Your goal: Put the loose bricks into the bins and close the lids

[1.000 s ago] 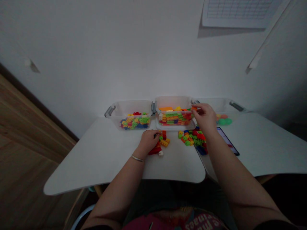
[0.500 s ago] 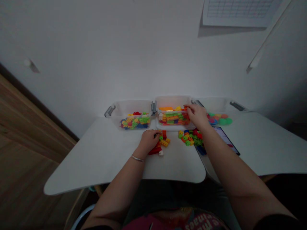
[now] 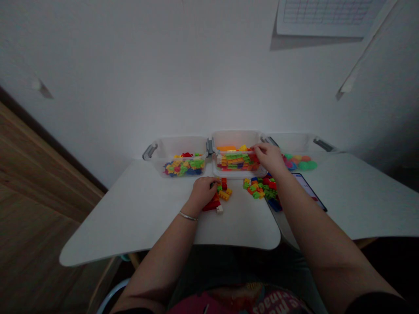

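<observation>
Left hand (image 3: 203,192) rests on the near table (image 3: 147,218), fingers curled over a red piece (image 3: 213,204); whether they are clamped on it or merely lie against it, I cannot tell. A white brick (image 3: 219,209) sits at the red piece's near edge, and a yellow brick (image 3: 224,195) lies just beyond the fingertips. To the right, a loose pile (image 3: 257,188) of mixed bricks spreads towards the right forearm, with a phone (image 3: 309,190) on that arm's far side.

Farther off, the right hand (image 3: 270,158) reaches over the right end of the middle bin (image 3: 237,138), its fingers bent down close together among the bricks; a grip on any one cannot be made out.

The step in hand looks like picking through this bin while the left hand steadies the red piece. Lifting a brick out would call for a firm pinch and a rise clear of the rim.
</observation>
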Available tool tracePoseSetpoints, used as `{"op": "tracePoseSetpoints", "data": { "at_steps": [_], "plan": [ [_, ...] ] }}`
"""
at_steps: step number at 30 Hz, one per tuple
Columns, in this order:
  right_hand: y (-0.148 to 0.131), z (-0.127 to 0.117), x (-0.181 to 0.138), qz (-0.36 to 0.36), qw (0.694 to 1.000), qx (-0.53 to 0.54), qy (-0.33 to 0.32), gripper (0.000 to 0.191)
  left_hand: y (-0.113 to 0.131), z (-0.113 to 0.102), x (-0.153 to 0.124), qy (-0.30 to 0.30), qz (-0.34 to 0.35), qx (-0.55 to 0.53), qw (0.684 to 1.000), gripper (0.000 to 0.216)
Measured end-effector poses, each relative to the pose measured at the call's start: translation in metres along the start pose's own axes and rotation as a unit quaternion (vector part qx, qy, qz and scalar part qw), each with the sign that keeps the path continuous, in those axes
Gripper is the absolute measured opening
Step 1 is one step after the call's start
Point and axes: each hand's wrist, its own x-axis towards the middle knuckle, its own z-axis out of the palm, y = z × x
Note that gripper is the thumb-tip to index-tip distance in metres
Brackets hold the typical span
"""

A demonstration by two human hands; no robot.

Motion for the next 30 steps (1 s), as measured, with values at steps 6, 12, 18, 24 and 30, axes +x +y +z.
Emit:
{"op": "tracePoseSetpoints", "data": {
  "at_steps": [6,12,18,24,30],
  "plan": [
    [-0.022,-0.005,-0.021,-0.062,0.988,0.089,0.113,0.024,0.003,0.0,0.004,0.006,-0.001,-0.001,1.0,0.027],
    [-0.04,0.018,-0.07,-0.118,0.987,0.11,0.006,0.02,0.012,0.0,0.01,0.008,0.003,0.003,1.0,0.028],
    [-0.029,0.039,-0.1,-0.174,0.967,0.072,-0.171,0.023,0.017,0.0,0.012,0.008,0.0,0.009,1.0,0.027],
    [-0.025,0.034,-0.103,-0.203,0.956,0.046,-0.208,0.032,0.017,-0.003,0.011,0.007,0.002,0.013,1.0,0.027],
    [-0.03,0.03,-0.101,-0.171,0.963,-0.037,-0.205,0.019,0.016,-0.002,0.011,0.013,-0.001,0.009,1.0,0.026]
  ]
}}
